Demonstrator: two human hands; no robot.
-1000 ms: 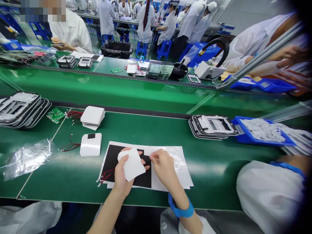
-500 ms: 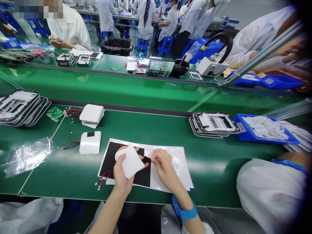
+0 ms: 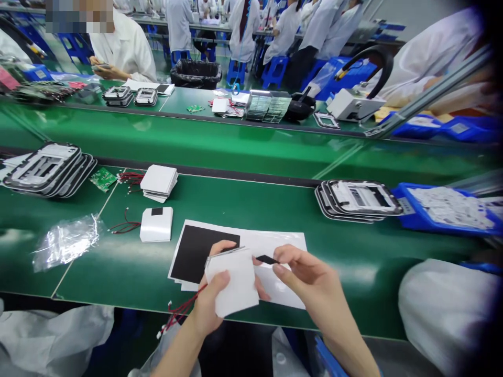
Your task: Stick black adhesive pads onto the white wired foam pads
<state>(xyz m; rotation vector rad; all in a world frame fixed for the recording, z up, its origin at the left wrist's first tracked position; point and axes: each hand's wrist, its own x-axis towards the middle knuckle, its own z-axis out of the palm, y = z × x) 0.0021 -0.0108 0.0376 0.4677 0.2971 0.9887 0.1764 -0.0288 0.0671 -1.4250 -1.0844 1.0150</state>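
Observation:
A small stack of white square panels [image 3: 236, 285] is gripped in my left hand [image 3: 210, 303], thumb across the front face. Thin red wires with white plugs [image 3: 181, 309] trail from the stack's lower left. Between thumb and finger, my right hand [image 3: 314, 277] pinches a small black strip [image 3: 266, 259] just right of the panels. Beneath both hands lies a glossy white sheet [image 3: 285, 239] with a black area [image 3: 196, 254] on its left part. A white panel pile with a black rectangle on top [image 3: 157, 228] lies to the left.
Another white panel stack [image 3: 159, 182] sits farther back beside a green circuit board [image 3: 103, 179]. Stacked frames stand at left [image 3: 47, 170] and right [image 3: 357, 201], near a blue tray [image 3: 444, 225]. A clear plastic bag [image 3: 66, 243] lies at left. A co-worker's sleeve [image 3: 444, 303] borders the right.
The black strip has come away from the black area in my right hand. Both hands have moved right and nearer to me, and the panels are turned. The view has shifted slightly.

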